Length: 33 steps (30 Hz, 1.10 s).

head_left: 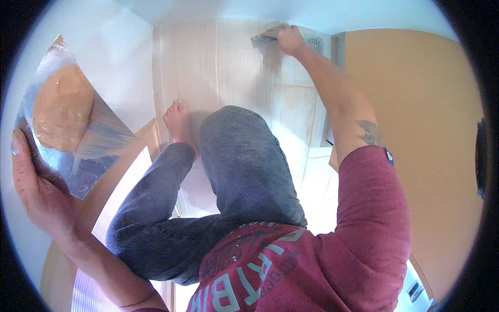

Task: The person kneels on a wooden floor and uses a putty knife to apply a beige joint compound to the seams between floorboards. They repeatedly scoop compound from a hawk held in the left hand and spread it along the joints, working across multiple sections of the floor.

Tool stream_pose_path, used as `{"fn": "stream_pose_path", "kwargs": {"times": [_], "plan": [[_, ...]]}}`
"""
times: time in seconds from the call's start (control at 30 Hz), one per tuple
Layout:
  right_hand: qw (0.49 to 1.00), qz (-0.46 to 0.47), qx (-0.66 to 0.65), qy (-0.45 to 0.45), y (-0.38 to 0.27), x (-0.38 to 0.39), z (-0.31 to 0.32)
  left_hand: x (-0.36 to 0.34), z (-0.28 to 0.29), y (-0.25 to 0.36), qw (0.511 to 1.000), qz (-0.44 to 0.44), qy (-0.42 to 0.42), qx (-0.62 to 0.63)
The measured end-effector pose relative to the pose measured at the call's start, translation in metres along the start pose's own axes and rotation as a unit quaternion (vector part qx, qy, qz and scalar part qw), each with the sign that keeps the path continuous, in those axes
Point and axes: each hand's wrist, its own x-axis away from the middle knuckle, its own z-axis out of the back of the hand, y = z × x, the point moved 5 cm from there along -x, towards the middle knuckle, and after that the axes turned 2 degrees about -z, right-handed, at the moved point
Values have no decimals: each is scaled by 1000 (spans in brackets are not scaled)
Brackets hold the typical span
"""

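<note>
My left hand (49,205) is raised at the left, closed on the edge of a shiny metal sheet (112,132) with a pointed corner. A thick mound of tan paste (65,106) sits on the sheet, with thin streaks smeared beside it. At the far end of the floor, my outstretched right hand (291,39) grips a flat-bladed putty knife (265,39). Its blade lies on or very close to the pale floor (239,67), near the wall's base. Tan film and streaks cover parts of the floor's tiles and joints. My right fingers partly hide the knife's handle.
A slotted grille (314,42) lies just right of my right hand. A large tan wooden panel (410,130) stands along the right. White walls (119,57) bound the far and left sides. My bare foot (179,122) and bent knees occupy the middle, beside a curved-looking wooden trim (148,135).
</note>
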Motion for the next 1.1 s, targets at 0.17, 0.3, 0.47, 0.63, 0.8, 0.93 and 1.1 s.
{"fn": "stream_pose_path", "kwargs": {"times": [0.17,0.3,0.47,0.63,0.8,0.93,1.1], "plan": [[996,61,-3,-65,6,14,-25,5,7,-2,997,-33,39,-50],[985,140,26,-100,12,61,-34,5,8,-6,998,-16,19,-50],[970,178,35,-160,11,116,-30,0,9,-7,999,13,-12,-33],[970,214,33,-109,-9,135,-17,1,6,-7,999,25,-36,-28],[965,258,26,-29,-27,139,-29,0,2,-7,998,20,-47,-39],[965,242,58,-83,-18,154,-38,-2,-1,-6,997,21,-56,-43],[979,179,29,-90,-10,130,-13,-6,-6,-5,997,30,-67,-35]]}}
